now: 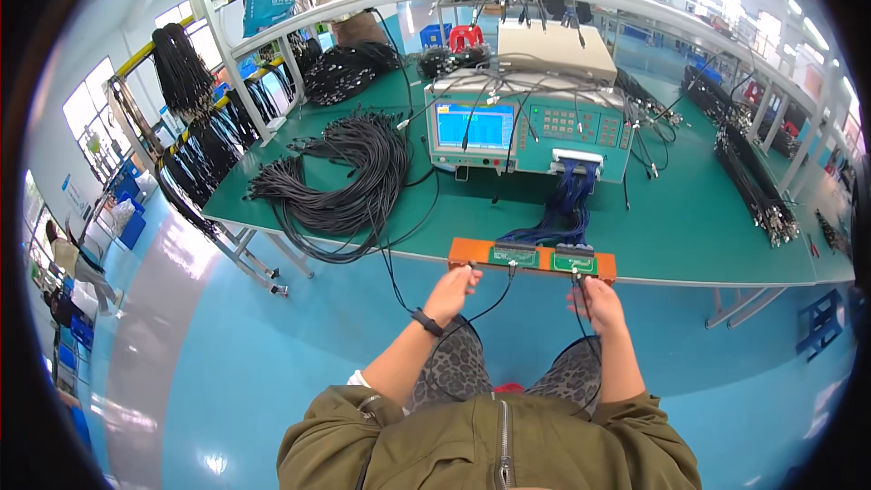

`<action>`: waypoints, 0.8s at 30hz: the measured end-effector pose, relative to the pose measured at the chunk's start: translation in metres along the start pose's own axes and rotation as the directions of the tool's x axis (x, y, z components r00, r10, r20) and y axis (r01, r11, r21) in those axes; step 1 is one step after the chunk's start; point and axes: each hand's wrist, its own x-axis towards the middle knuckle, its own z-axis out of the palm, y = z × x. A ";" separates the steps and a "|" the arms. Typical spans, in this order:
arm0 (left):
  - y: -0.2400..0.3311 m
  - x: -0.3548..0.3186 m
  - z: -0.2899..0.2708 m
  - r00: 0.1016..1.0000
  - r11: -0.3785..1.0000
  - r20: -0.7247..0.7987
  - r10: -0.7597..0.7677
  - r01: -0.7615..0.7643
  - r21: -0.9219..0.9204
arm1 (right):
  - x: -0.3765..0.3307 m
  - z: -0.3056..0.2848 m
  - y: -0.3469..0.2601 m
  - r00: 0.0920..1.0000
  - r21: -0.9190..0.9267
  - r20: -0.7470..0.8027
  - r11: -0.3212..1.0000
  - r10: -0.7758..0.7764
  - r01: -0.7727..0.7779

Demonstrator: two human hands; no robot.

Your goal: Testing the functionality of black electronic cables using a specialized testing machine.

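Note:
An orange fixture [533, 254] lies along the front edge of the green table, carrying a left green circuit board [513, 257] and a right green circuit board [574, 263]. My left hand [451, 294] is at the fixture's left end, its fingers pinched round a small dark cable end. A black cable [491, 310] hangs in a curve from the left board's white connector towards my lap. Just below the right board, my right hand [598, 303] grips another black cable [578, 313] close to its plug. Whether that plug is seated in the board I cannot tell.
Behind the fixture stands a test instrument [566, 130] with a lit screen; blue wires [568, 203] link it to the boards. A big bundle of black cables [349, 177] lies left. More cable bundles [752, 172] lie right. Cables hang from an overhead rail. A person [340, 2] stands across the table.

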 end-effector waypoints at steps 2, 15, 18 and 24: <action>-0.002 -0.005 0.020 0.985 0.985 -0.014 -0.170 0.170 -0.028 | -0.002 0.004 -0.003 1.000 0.018 0.012 1.000 0.002 -0.003; 0.006 0.018 0.071 0.985 0.944 -0.005 -0.173 0.164 -0.286 | -0.011 -0.008 0.005 0.975 -0.337 -0.048 0.923 -0.217 0.189; 0.005 0.022 0.074 0.980 0.927 0.025 -0.197 0.194 -0.320 | -0.007 -0.014 0.006 0.988 -0.040 -0.026 0.988 -0.152 0.151; 0.006 0.028 0.081 0.974 0.920 -0.008 -0.225 0.210 -0.330 | 0.003 0.035 -0.014 0.993 0.048 -0.053 0.993 -0.106 0.109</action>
